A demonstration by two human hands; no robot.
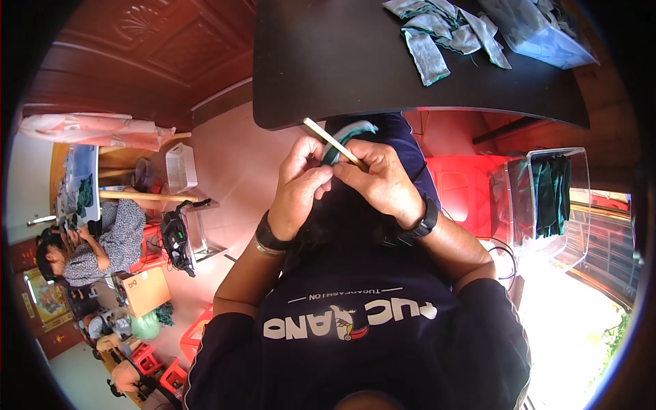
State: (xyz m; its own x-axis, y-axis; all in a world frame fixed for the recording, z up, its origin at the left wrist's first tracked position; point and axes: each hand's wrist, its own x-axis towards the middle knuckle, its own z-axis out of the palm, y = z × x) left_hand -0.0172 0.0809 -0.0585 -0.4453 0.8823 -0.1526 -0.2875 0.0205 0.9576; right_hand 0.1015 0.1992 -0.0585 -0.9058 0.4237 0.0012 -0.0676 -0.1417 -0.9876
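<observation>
My left hand and my right hand meet above my lap, both closed on a narrow green-and-pale fabric strip, its free end curving up and to the right. My right hand also grips a pale, straight stick, which slants up leftward across the strip. The left thumb presses on the strip's lower part; some fingertips are hidden behind it. Just beyond my hands is the dark table, with several loose grey-and-green strips lying on it.
A translucent bin stands at the table's right. A red stool and clear box with green strips are at my right. Leftward, a person in patterned clothes works near a cardboard box; other people sit farther back.
</observation>
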